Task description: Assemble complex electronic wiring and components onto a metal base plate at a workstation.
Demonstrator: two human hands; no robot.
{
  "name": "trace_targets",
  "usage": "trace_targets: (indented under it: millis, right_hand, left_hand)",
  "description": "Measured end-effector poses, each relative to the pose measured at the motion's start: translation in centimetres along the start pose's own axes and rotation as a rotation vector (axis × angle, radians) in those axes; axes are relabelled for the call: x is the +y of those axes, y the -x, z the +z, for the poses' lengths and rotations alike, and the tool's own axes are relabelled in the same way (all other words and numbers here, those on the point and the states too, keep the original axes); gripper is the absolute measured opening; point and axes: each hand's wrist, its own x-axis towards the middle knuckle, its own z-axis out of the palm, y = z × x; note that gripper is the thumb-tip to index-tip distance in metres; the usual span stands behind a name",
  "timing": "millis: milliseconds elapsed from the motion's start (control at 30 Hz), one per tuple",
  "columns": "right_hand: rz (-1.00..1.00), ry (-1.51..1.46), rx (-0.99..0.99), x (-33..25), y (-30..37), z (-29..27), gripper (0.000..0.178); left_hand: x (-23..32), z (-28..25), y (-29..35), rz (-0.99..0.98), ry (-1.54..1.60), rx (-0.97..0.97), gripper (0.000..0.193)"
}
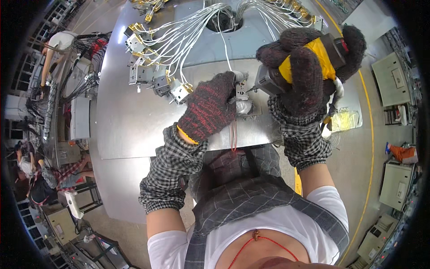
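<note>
My left hand [208, 107], in a dark knitted glove flecked with red, pinches a small silver metal block with holes [242, 91] against the metal tabletop. A white wire runs from the block up to the bundle. Dark-gloved too, my right hand [306, 76] is wrapped round an electric screwdriver [320, 53] whose body is bound in yellow tape. The thin bit points left, its tip at or very close to the block's right side; whether it touches I cannot tell. White padding [244, 107] lies just below the block.
White wires [197, 28] fan out from a round hole [225, 22] in the grey plate. Several metal connector blocks [180, 91] hang at their left ends. A clear yellowish packet [347, 120] lies at right. Co-workers [42, 186] and a wire-laden bench stand left; cabinets [395, 186] line the right.
</note>
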Motion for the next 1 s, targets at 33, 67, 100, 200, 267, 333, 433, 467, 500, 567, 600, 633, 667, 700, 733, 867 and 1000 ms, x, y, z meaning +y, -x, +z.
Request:
trace_targets:
  millis: [33,67,100,200,267,333,433,467,500,567,600,633,667,700,733,867,1000]
  right_hand:
    - [-0.01,0.026,-0.04,0.1,0.0,0.0,0.076]
    - [-0.023,0.054,-0.073,0.4,0.0,0.1,0.076]
    - [-0.033,0.079,-0.104,0.7,-0.1,0.3,0.076]
    - [-0.085,0.115,-0.153,1.4,-0.3,0.8,0.076]
    - [-0.118,0.088,-0.135,1.3,0.0,1.0,0.076]
    - [-0.049,-0.01,-0.048,0.1,-0.3,1.0,0.075]
    - [-0.032,-0.114,0.059,-1.6,-0.1,2.2,0.074]
    - [-0.029,-0.108,0.064,-1.7,-0.1,2.4,0.073]
    - [-0.018,-0.09,0.059,-1.5,-0.1,2.2,0.073]
    - [0.005,-0.042,0.031,-1.2,0.0,1.8,0.072]
    - [0.022,-0.013,0.002,-1.0,0.2,1.5,0.071]
    - [0.033,0.025,-0.039,-0.7,0.4,1.2,0.071]
    - [0.04,0.061,-0.088,-0.5,0.5,0.8,0.07]
    - [0.048,0.089,-0.129,-0.1,0.7,0.7,0.07]
    - [0.051,0.109,-0.153,0.2,0.7,0.2,0.069]
    - [0.069,0.103,-0.12,1.7,0.2,-1.1,0.067]
    - [0.116,0.004,-0.073,2.4,-0.5,-1.1,0.065]
  left_hand:
    - [0.0,0.2,0.1,-0.009,-0.012,-0.001,0.054]
    - [0.1,0.2,0.2,-0.018,-0.025,-0.001,0.054]
    - [0.2,0.2,0.2,-0.017,-0.026,-0.001,0.054]
    - [0.5,0.3,-0.1,-0.067,-0.088,-0.04,0.056]
    - [0.4,0.7,0.0,0.024,-0.097,0.056,0.057]
    - [0.3,0.5,0.3,-0.027,-0.078,0.03,0.056]
    - [0.0,0.5,0.4,-0.027,0.059,0.028,0.057]
    - [-0.2,0.4,0.5,-0.012,0.065,0.025,0.057]
    - [-0.3,0.4,0.5,0.003,0.071,0.022,0.056]
    - [-0.3,0.5,0.6,-0.035,0.078,0.014,0.058]
    - [-0.2,0.4,0.7,-0.074,0.084,0.005,0.06]
    - [0.1,0.4,0.8,-0.075,0.081,0.011,0.06]
    - [0.5,0.3,1.1,0.0,-0.028,0.131,0.063]
    - [1.0,0.1,1.3,0.073,-0.139,0.251,0.065]
    - [1.1,-0.6,1.2,0.169,-0.319,0.413,0.069]
    - [-1.4,-6.0,2.5,0.051,-0.92,0.798,0.063]
    - [-5.0,-9.9,3.6,-0.141,-0.63,0.638,0.049]
